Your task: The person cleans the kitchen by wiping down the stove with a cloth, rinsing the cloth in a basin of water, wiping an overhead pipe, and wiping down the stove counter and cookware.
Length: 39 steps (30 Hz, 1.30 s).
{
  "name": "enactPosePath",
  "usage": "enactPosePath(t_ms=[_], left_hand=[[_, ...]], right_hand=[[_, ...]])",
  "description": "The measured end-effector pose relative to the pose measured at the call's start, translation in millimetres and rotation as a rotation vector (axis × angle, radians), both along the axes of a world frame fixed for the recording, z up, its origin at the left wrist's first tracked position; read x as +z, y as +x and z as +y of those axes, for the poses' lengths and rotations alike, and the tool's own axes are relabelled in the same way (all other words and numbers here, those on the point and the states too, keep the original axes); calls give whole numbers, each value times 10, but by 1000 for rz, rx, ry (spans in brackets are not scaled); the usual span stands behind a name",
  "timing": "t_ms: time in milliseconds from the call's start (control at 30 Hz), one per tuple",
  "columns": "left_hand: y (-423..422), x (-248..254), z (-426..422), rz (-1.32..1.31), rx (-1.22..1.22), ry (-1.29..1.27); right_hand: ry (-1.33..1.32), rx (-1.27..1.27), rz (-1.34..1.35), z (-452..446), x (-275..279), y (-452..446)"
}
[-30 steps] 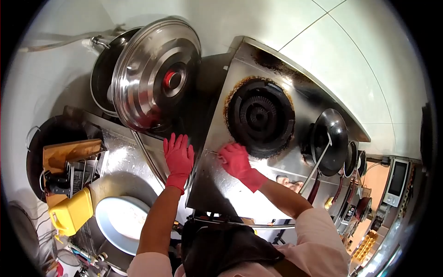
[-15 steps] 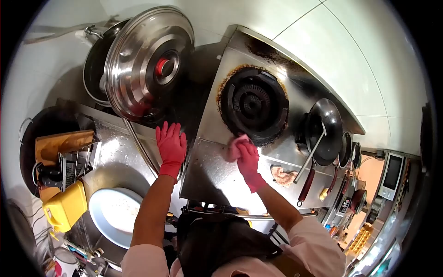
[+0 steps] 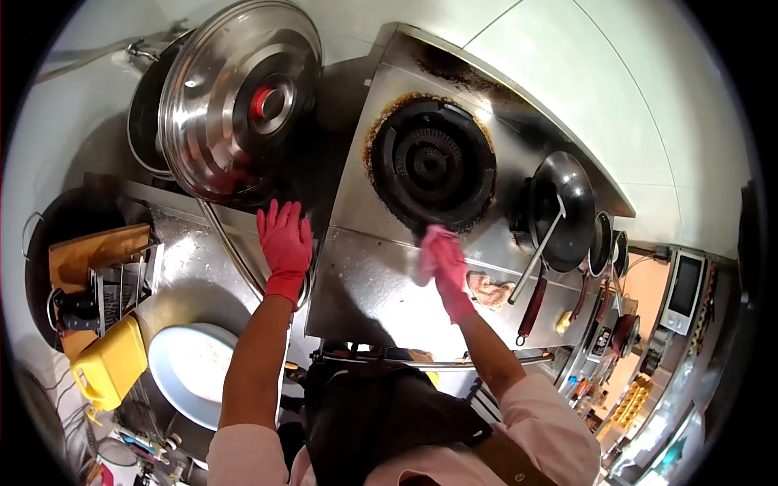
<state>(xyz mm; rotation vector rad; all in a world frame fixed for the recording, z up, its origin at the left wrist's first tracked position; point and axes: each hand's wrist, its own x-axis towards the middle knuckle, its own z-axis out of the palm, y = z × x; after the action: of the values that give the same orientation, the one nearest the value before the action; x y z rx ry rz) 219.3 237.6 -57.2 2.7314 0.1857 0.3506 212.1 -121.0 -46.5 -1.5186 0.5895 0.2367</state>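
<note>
My right hand, in a pink rubber glove, presses a pink cloth against the steel stovetop. The cloth is just below the front rim of the black round burner and looks smeared by motion. My left hand, in a matching glove, lies with its fingers spread at the stove's left part, beside a curved metal rail. Nothing shows in it. Above it leans a large steel pot lid with a red-ringed knob. Brown scorch marks surround the burner.
To the right, a black wok holds a long-handled ladle. A folded cloth lies in front of it. On the left are a pale blue basin, a yellow jug, a cutting board and knives in a rack.
The whole view has shifted a little left and up. My right hand has slid the cloth rightward along the burner's front edge. My left hand stays by the rail.
</note>
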Motion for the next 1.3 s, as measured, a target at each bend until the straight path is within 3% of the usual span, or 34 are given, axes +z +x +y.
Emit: enactPosePath(t_ms=[33, 100, 133, 200, 233, 267, 333, 367, 467, 500, 533, 600, 667, 767, 867, 967, 1000, 1033, 1067, 1100, 1200, 1267, 1300], left_hand=[[25, 28, 1, -10, -1, -1], [17, 10, 0, -14, 1, -1], [37, 7, -5, -19, 3, -1], [47, -1, 4, -5, 4, 1], [34, -6, -7, 5, -4, 1], [16, -21, -22, 3, -10, 10], [41, -58, -22, -15, -17, 32], [31, -103, -21, -39, -19, 32], [22, -92, -39, -35, -23, 48], [66, -85, -18, -43, -24, 50], [62, -79, -22, -39, -26, 51], [10, -78, -36, -24, -24, 55], [26, -47, -38, -20, -25, 68], [23, -68, -26, -50, -26, 72], [31, -34, -51, -35, -39, 59], [27, -72, -40, -37, -38, 56], [27, -92, -26, -45, -33, 59], [32, -87, -13, -37, -32, 56], [34, -66, -10, -26, -29, 54], [26, -48, -9, -16, -30, 53], [39, -73, 0, -35, -22, 61], [40, -57, -6, -43, -14, 48], [24, -47, -18, -44, -18, 40]], right_hand=[[-477, 222, -485, -505, -632, 69], [-106, -32, -355, -447, 74, 49], [99, -206, -420, -317, 47, 71], [-941, 85, -746, -98, -671, -96], [-1069, 220, -610, 68, -1130, -286], [-718, 90, -666, 553, -759, -184], [-919, 224, -946, 981, -491, 30], [-1068, 447, -935, 1051, -421, 7], [-704, 652, -909, 644, -218, 115], [-700, 589, -940, 369, -256, 71], [-668, 532, -719, 79, -586, -86], [-1009, 583, -718, -47, -256, -169], [-1000, 375, -743, 376, -146, -106], [-991, 376, -868, 1109, -256, 217], [-918, 576, -1021, 1344, -12, 453], [-859, 706, -1048, 681, -203, 312], [-357, 605, -594, 365, -276, 164], [101, 250, -209, 48, -356, 12], [227, 66, -97, -208, -237, -57], [99, 34, -147, -459, -210, -113], [-718, 1, -432, -1089, -139, -168], [-974, -110, -495, -1122, -33, -12], [-1127, -93, -581, -1146, -308, 43]])
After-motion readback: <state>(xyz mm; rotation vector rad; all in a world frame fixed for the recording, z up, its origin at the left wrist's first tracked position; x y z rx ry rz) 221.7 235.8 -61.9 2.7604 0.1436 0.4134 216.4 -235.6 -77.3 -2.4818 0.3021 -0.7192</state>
